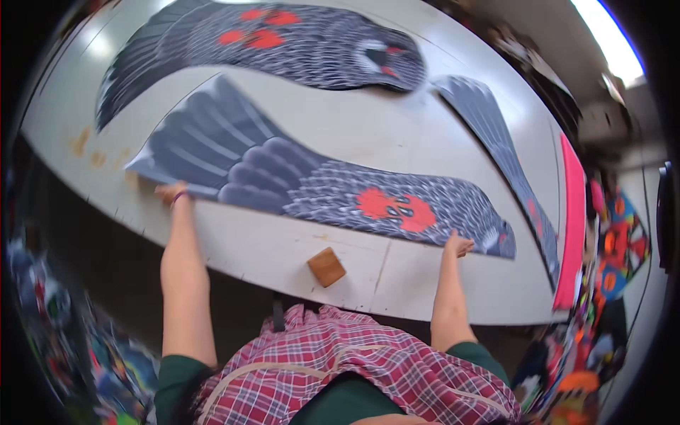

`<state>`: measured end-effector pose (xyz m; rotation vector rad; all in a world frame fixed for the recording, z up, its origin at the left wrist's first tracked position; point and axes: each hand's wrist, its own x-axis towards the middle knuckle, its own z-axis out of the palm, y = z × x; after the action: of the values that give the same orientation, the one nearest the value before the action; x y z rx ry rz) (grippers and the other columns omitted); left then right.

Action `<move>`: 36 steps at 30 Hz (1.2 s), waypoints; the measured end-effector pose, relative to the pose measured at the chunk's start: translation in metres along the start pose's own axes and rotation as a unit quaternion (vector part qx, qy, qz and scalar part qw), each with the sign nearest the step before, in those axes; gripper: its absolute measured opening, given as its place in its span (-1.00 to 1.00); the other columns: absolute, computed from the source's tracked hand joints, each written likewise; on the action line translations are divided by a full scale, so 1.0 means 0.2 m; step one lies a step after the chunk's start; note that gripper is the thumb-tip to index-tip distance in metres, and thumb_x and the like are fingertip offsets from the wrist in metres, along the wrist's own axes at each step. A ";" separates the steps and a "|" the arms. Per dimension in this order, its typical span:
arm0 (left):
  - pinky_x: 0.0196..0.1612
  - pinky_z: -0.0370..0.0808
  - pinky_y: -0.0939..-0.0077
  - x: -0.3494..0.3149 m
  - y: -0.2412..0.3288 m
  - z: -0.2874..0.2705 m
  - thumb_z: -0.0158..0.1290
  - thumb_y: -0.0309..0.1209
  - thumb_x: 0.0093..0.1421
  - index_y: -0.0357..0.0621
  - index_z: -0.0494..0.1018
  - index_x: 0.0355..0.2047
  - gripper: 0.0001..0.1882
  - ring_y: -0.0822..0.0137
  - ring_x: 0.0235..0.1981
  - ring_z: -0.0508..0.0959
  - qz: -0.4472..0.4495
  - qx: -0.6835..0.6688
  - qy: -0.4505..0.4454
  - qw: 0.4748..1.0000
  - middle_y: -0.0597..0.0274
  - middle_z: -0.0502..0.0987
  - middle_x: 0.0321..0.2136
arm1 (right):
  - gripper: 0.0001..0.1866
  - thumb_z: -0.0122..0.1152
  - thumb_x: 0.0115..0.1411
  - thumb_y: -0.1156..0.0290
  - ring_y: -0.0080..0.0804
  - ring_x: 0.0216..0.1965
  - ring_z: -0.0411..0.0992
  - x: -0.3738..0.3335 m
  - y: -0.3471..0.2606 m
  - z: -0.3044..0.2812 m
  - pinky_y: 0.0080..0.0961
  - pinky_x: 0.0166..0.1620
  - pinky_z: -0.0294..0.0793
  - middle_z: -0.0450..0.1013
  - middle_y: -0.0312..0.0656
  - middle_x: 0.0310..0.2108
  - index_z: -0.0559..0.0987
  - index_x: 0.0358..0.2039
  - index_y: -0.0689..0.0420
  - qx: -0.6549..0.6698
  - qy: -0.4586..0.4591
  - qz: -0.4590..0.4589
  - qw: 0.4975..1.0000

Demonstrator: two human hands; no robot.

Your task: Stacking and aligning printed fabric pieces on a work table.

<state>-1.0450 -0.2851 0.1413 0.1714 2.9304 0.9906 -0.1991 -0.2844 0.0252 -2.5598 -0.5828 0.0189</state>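
Note:
A long, flat bird-shaped cutout [333, 184], painted grey and black with white feather marks and red patches, lies across the near half of the table, its fanned tail to the left. My left hand [172, 193] is closed on its near edge under the tail. Near the narrow head end, my right hand [460, 245] grips the same edge, its fingertips partly hidden. Between my arms, close to the table's front edge, sits a small brown wooden block [326, 267], which neither hand touches.
A second bird-shaped cutout [312, 46] lies along the far side of the white table [340, 120]. To the right are a slim grey feathered piece [492, 134] and a bright pink strip [571, 227]. Colourful fabric pieces [616, 241] are heaped beyond the right edge.

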 end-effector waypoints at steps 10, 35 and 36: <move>-0.55 0.51 0.47 0.47 0.31 0.08 0.23 -0.58 0.03 -0.22 0.45 -0.48 -0.86 0.32 -0.56 0.54 -0.008 -0.352 -0.250 0.902 0.21 0.56 -0.50 | -0.57 0.39 -0.02 0.40 -0.22 -0.21 0.56 0.82 0.12 0.25 -0.26 -0.15 0.59 0.53 -0.03 -0.18 0.51 -0.16 0.35 0.402 -0.064 0.419 0.812; 0.11 0.43 0.26 -2.73 2.25 3.67 -0.15 -0.30 0.36 -0.32 0.45 -0.01 -0.63 0.13 -0.04 0.53 0.146 -0.424 -0.775 0.446 0.04 0.55 -0.08 | -0.72 0.16 0.24 0.26 -0.34 -0.25 0.49 3.34 1.73 -0.73 -0.41 -0.15 0.52 0.50 -0.23 -0.27 0.51 -0.10 0.12 0.593 0.149 -0.067 0.789; 0.10 0.43 0.24 -2.72 2.24 3.63 -0.15 -0.31 0.36 -0.32 0.44 0.00 -0.63 0.13 -0.03 0.53 0.157 -0.451 -0.742 0.470 0.04 0.55 -0.08 | -0.73 0.18 0.23 0.28 -0.37 -0.21 0.48 3.33 1.83 -0.54 -0.40 -0.09 0.48 0.50 -0.24 -0.27 0.52 -0.12 0.13 0.595 0.136 -0.026 0.792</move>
<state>-0.4085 0.4423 -0.1605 0.9006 0.6169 1.2069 0.5662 -0.3483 0.0059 -1.2692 -0.3337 -0.0039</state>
